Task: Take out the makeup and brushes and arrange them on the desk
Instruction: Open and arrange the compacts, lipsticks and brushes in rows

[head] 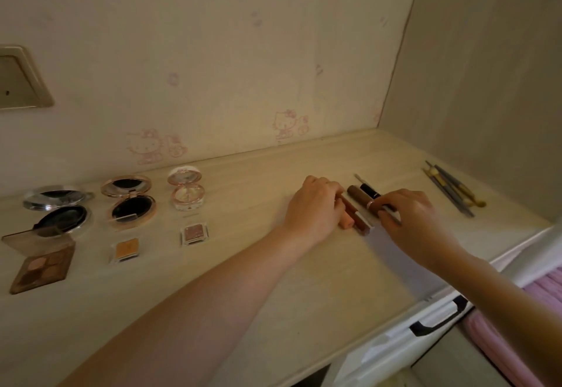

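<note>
Several lip-gloss tubes lie side by side in the middle of the pale wooden desk. My left hand rests on the left side of the row, fingers curled over a pink tube. My right hand grips the right-hand tubes from the other side, with a thin silver brush under its fingers. Several makeup brushes lie together at the far right. Open compacts and eyeshadow palettes stand in rows at the left.
A wall with pink cartoon-cat prints backs the desk, and a side panel closes it on the right. Below the desk's front right edge is a white drawer with a black handle, and pink fabric beyond it.
</note>
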### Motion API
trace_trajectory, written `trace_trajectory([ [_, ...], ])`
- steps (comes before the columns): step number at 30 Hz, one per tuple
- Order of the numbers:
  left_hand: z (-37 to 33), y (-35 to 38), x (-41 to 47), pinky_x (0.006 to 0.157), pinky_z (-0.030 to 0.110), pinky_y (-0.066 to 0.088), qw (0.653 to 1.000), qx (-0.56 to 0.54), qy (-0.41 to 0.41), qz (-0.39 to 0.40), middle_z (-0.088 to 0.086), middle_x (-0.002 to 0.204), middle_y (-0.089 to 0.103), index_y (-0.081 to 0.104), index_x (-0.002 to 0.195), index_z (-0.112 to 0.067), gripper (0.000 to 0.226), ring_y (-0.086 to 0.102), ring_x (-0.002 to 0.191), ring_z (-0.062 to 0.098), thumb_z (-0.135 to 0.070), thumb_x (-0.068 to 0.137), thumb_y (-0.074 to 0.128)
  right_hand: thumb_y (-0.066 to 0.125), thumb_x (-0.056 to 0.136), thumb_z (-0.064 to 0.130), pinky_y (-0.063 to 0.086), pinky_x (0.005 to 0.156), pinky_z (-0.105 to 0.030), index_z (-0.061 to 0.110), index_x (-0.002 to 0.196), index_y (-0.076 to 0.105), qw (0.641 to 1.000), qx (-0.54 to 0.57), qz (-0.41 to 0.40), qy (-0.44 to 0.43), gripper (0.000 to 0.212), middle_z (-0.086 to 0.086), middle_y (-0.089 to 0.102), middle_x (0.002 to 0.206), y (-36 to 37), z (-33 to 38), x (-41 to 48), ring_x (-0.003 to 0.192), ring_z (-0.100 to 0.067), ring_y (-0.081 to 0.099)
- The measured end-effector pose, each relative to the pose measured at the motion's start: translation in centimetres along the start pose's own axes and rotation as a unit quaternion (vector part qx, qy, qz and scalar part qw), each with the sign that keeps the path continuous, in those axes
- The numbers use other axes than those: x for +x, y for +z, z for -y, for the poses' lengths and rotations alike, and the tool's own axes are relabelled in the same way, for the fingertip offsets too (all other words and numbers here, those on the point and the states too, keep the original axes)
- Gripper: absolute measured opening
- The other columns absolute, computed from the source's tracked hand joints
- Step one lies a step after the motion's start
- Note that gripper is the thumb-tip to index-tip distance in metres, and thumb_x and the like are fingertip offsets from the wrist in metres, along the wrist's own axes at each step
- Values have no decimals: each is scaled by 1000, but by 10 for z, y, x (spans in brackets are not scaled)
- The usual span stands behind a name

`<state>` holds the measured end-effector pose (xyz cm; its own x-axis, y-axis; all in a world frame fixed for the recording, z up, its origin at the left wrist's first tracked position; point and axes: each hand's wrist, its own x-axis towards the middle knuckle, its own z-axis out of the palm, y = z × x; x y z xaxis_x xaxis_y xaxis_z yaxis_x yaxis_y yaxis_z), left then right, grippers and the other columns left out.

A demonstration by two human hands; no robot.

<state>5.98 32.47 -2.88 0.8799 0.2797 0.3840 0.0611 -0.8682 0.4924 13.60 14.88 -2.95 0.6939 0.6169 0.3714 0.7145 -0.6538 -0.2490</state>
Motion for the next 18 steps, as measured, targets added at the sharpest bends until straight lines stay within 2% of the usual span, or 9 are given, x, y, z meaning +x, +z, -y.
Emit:
trace_trajectory([
  [3,-6,13,24,94,37,44,999,0,-10,31,6,118,61,61,122,-12,32,43,120,22,-21,94,48,56,93,26,32,81,-23,17,120,62,1000,-7,3,29,29,-2,63,111,5,-11,5,107,-21,49],
  [5,-8,20,36,93,38,45,998,4,-28,59,10,120,59,57,125,-12,34,45,121,24,-24,95,46,55,93,30,31,80,-23,17,119,62,999,-24,9,39,30,-3,62,111,9,-14,8,105,-21,48],
  [10,-12,34,52,83,38,49,992,21,-56,108,14,121,53,55,125,-19,34,57,106,30,-26,94,44,57,91,33,36,84,-28,20,113,65,997,-59,15,37,27,-2,60,111,13,-16,8,107,-22,47],
  [14,-14,39,52,79,38,51,993,25,-52,108,14,115,56,59,118,-19,30,60,97,31,-22,91,46,60,90,31,35,79,-26,17,108,67,998,-58,-9,25,23,-3,62,107,15,-16,6,103,-22,48],
  [16,-15,39,51,73,35,52,994,-3,-57,95,12,114,57,60,117,-20,30,62,89,28,-19,91,46,62,89,29,34,77,-26,16,105,68,998,-54,-14,24,22,-3,63,106,16,-16,5,101,-22,49],
  [18,-16,36,51,73,34,53,995,-37,-57,75,10,116,56,60,121,-22,33,62,91,25,-16,90,48,63,89,27,33,77,-25,15,104,69,999,-39,-23,24,21,-4,63,104,16,-17,5,101,-23,49],
])
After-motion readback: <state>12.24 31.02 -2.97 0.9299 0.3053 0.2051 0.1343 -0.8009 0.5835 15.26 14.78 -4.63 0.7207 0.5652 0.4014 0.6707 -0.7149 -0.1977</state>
